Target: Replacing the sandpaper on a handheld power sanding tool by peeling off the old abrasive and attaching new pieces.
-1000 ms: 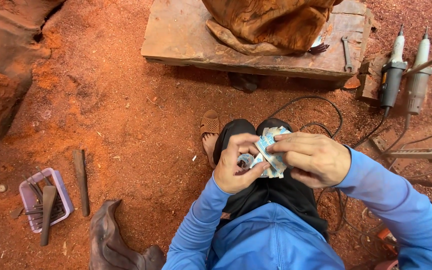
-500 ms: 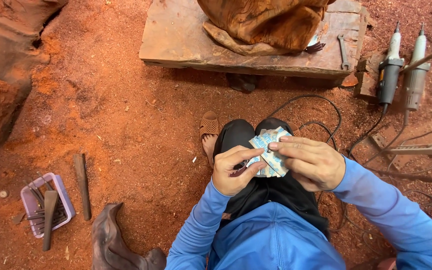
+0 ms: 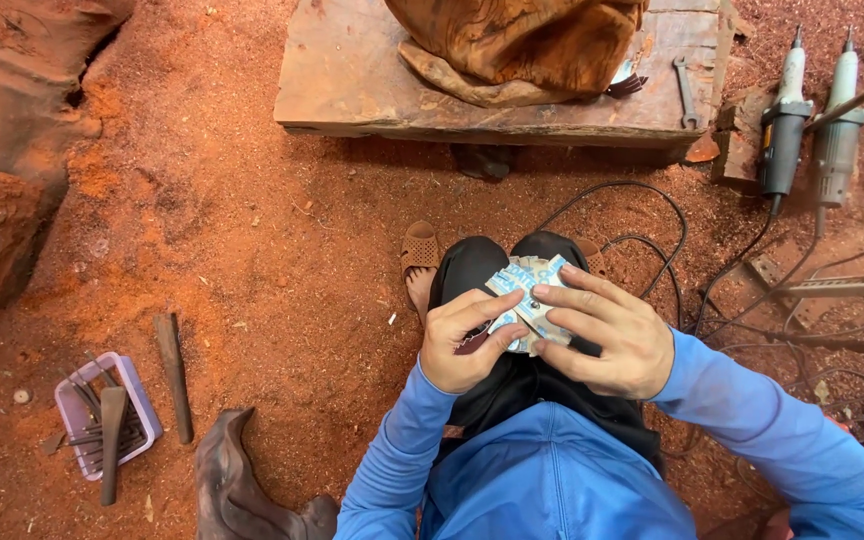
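While the person sits low over a floor of red sawdust (image 3: 252, 230), both hands meet above the dark-trousered knees; the left hand (image 3: 464, 345) and the right hand (image 3: 607, 335) grasp between them a small folded sheet (image 3: 524, 285), pale blue and white on its printed back, which may be abrasive paper, though its working face cannot be made out from this view. Left fingers curl around the sheet's lower edge with the thumb laid across it; right fingers lie flat over its upper right part, pinching it against the palm. As a judgement, the work stands at a preparatory stage: the sheet is being folded or torn to size in the lap and is applied to nothing yet; the carved wood piece (image 3: 527, 45) sits untouched on the low wooden slab (image 3: 352, 90) well ahead of the knees.

Surface and surroundings: the slab also bears a wrench (image 3: 685, 90) near its right end; two corded power tools (image 3: 812, 125) lie side by side to the right, their black cables (image 3: 672, 240) looping across the ground towards the person; a sandalled foot (image 3: 419, 255) shows just left of the knees. At lower left a small plastic tray (image 3: 142, 415) holds chisels and thin rods; a loose chisel (image 3: 174, 375) lies just beside it; a dark offcut (image 3: 237, 480) rests near the left elbow; a large rough timber mass (image 3: 7, 160) fills the left edge.
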